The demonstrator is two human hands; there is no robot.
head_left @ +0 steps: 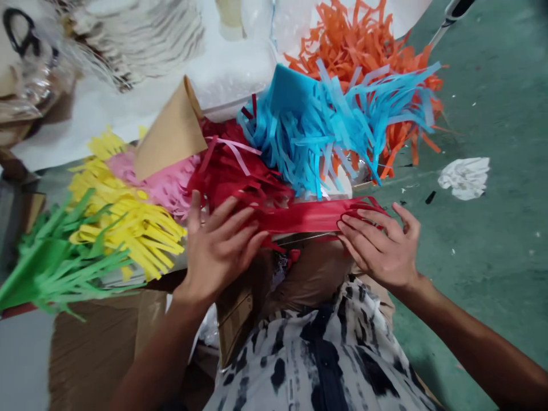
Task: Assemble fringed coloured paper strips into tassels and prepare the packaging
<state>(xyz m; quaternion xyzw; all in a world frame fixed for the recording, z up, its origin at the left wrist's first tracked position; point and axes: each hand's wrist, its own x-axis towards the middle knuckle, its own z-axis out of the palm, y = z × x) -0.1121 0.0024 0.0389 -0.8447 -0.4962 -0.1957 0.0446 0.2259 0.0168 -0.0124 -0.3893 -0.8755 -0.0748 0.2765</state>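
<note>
A flat strip of red paper (306, 216) stretches between my two hands at the table's near edge. My left hand (220, 242) lies at the strip's left end, fingers spread and resting on the red paper. At the other end, my right hand (381, 240) rests its fingertips on the strip, its fingers also apart. Dark red fringed paper (240, 165) is heaped just beyond my left hand. Fringed blue paper (308, 125) lies behind the strip, and pink fringe (166, 185) is left of the red heap.
A brown paper cone (171, 134) rests on the pink fringe. Yellow (128, 211) and green fringes (55, 262) spread left, orange fringe (355, 43) at the back. A cardboard box (94, 348) is at lower left. Crumpled white paper (466, 178) lies on the green floor (488, 114).
</note>
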